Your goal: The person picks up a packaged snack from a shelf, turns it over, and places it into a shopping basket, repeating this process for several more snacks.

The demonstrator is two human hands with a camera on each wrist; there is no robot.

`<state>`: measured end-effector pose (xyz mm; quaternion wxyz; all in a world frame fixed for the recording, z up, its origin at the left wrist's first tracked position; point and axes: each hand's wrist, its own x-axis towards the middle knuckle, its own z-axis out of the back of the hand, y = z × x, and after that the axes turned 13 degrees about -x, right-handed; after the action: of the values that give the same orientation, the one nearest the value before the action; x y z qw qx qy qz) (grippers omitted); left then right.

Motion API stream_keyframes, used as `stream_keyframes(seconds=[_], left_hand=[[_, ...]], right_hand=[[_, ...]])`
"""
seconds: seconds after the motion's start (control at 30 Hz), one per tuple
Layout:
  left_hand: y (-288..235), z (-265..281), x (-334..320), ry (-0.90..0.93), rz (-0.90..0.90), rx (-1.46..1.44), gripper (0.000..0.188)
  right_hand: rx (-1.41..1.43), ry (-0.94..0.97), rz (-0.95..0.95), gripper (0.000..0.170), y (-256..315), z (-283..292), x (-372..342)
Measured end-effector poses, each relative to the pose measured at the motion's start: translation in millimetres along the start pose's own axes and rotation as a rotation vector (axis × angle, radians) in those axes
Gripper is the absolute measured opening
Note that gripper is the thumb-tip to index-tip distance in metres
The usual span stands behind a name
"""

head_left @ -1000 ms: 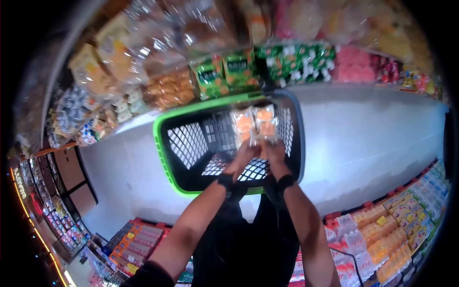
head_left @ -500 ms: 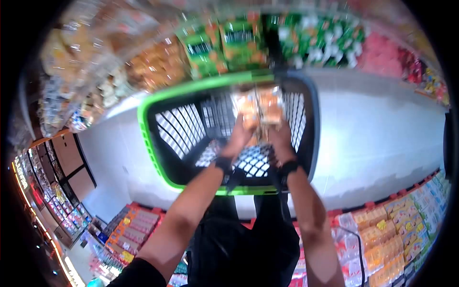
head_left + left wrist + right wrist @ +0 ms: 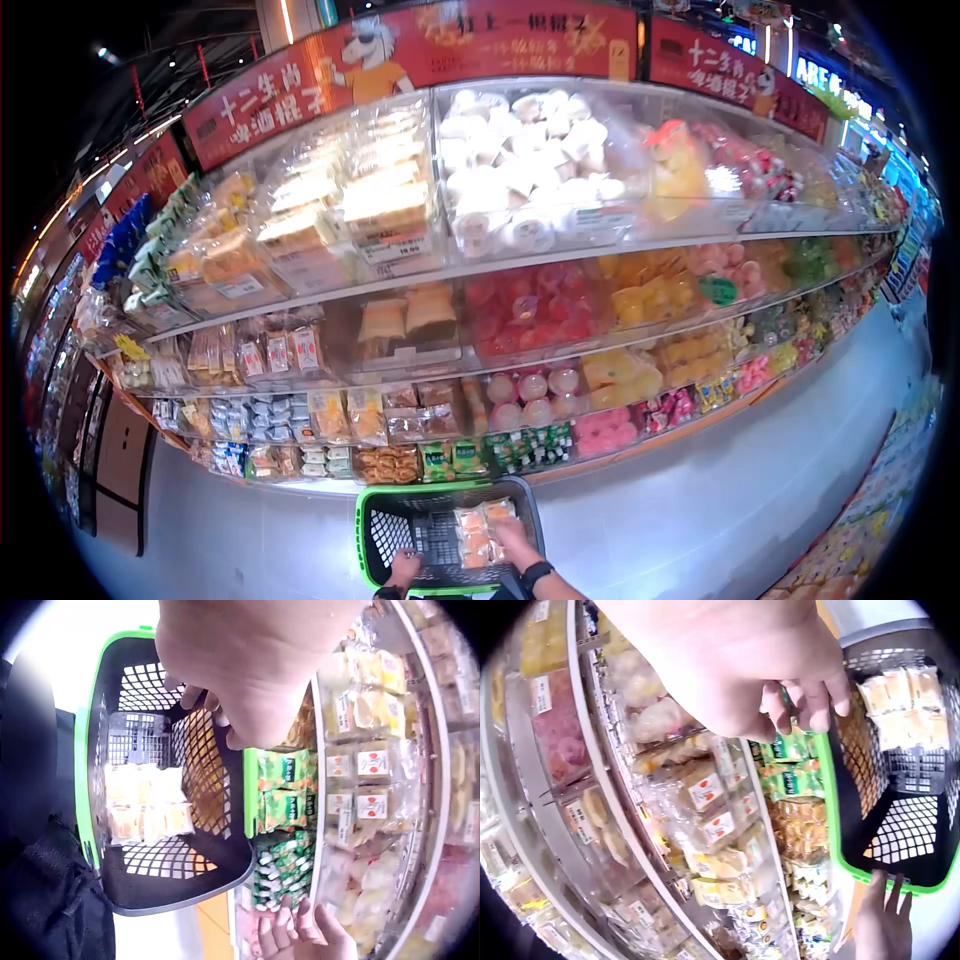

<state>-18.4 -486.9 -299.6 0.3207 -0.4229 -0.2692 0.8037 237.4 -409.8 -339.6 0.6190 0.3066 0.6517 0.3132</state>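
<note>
Inside the black shopping basket (image 3: 365, 525) with a green rim lies a clear pack of wrapped orange-and-cream pastries (image 3: 472, 532). My left hand (image 3: 405, 568) is near the basket's front left side; in the right wrist view that left hand (image 3: 885, 922) has its fingers at the green rim. My right hand (image 3: 512, 542) overlaps the basket's right side in the head view. From the left wrist, the right hand (image 3: 307, 937) shows spread fingers in front of the shelves, apart from the pack. Neither hand holds anything.
Ahead stands a tiered shelf (image 3: 400, 285) of bagged breads, marshmallow-like sweets and jellies, under a red banner (image 3: 530, 40). Green snack packs (image 3: 285, 787) sit on its lowest tier, right beside the basket. Pale floor (image 3: 640, 520) runs to the right, bordered by stacked goods.
Both hands gripped the pastry pack over the basket earlier; now it lies inside, let go, and the hands are apart. The head view has tilted up to the shelves.
</note>
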Motion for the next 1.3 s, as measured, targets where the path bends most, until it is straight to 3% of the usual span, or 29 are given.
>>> stream_keyframes(seconds=[0.03, 0.1, 0.17, 0.2, 0.23, 0.3, 0.37, 0.43, 0.5, 0.53, 0.63, 0.73, 0.87, 0.9, 0.97, 1.07, 1.17, 1.2, 1.23, 1.3], left_hand=[[-16.4, 8.3, -9.2, -0.012, 0.041, -0.085, 0.033], [7.7, 15.2, 12.8, -0.015, -0.018, -0.234, 0.024], [4.5, 22.7, 7.1, 0.042, 0.023, -0.359, 0.023], [1.8, 21.9, 4.7, -0.084, -0.017, -0.273, 0.014], [-26.4, 32.2, -14.8, -0.076, 0.009, -0.302, 0.015], [15.5, 35.1, 22.1, -0.138, -0.079, -0.316, 0.017], [2.2, 51.4, -2.5, -0.239, -0.182, -0.405, 0.02], [54.9, 59.4, 28.3, -0.372, -0.174, -0.519, 0.014], [54.8, 75.9, 8.1, -0.443, -0.119, -0.524, 0.008], [64.4, 86.0, 9.5, -0.359, -0.067, -0.65, 0.008], [106.2, 95.5, 29.2, -0.625, 0.016, -0.399, 0.003], [111.2, 92.0, 22.4, -0.55, 0.157, -0.565, 0.011], [102.7, 70.0, 36.0, -0.412, 0.17, -0.403, 0.01], [97.2, 63.1, 31.2, -0.329, 0.164, -0.485, 0.011], [61.2, 46.1, 10.1, -0.481, -0.047, -0.622, 0.01], [19.0, 38.4, -16.2, -0.536, -0.026, -0.594, 0.004], [72.9, 19.4, 15.0, -0.614, -0.043, -0.601, 0.012], [70.3, 22.1, 0.8, -0.643, -0.078, -0.42, 0.014], [80.0, 22.1, -1.4, -0.622, -0.048, -0.543, 0.014], [58.3, 29.1, -37.9, -0.677, 0.013, -0.416, 0.014]], right_hand=[[0.004, 0.003, 0.074, 0.012, 19.3, 5.5, -0.9], [0.012, 0.016, 0.22, 0.014, 65.9, 11.0, -8.8], [-0.143, 0.069, 0.245, 0.016, 114.0, 20.4, -31.5], [-0.188, -0.002, 0.169, 0.015, 136.4, 18.3, -45.8], [-0.187, 0.01, 0.171, 0.015, 138.4, 21.3, -42.8], [-0.179, 0.04, 0.165, 0.016, 131.7, 22.6, -37.0], [-0.104, 0.018, 0.126, 0.016, 133.8, 33.1, -49.6], [-0.046, -0.004, 0.111, 0.016, 127.2, 49.9, -63.3], [-0.119, -0.055, 0.159, 0.013, 134.7, 69.8, -76.4], [-0.103, -0.057, 0.18, 0.012, 134.8, 79.5, -77.3], [-0.007, -0.133, 0.181, 0.01, 141.8, 97.8, -97.5], [0.048, -0.219, 0.139, 0.01, 136.0, 113.5, -110.1], [0.094, -0.226, 0.146, 0.01, 127.3, 123.6, -110.6], [0.099, -0.228, 0.15, 0.011, 133.3, 122.7, -117.0], [0.082, -0.233, 0.173, 0.011, 144.4, 123.9, -127.6], [0.022, -0.241, 0.195, 0.014, 153.4, 120.6, -138.1], [-0.072, -0.25, 0.18, 0.016, 159.3, 125.9, -143.1], [-0.108, -0.249, 0.179, 0.017, 157.5, 130.5, -141.4], [-0.142, -0.247, 0.179, 0.018, 156.7, 133.8, -139.8], [-0.085, -0.235, 0.13, 0.019, 156.7, 133.1, -139.6]])
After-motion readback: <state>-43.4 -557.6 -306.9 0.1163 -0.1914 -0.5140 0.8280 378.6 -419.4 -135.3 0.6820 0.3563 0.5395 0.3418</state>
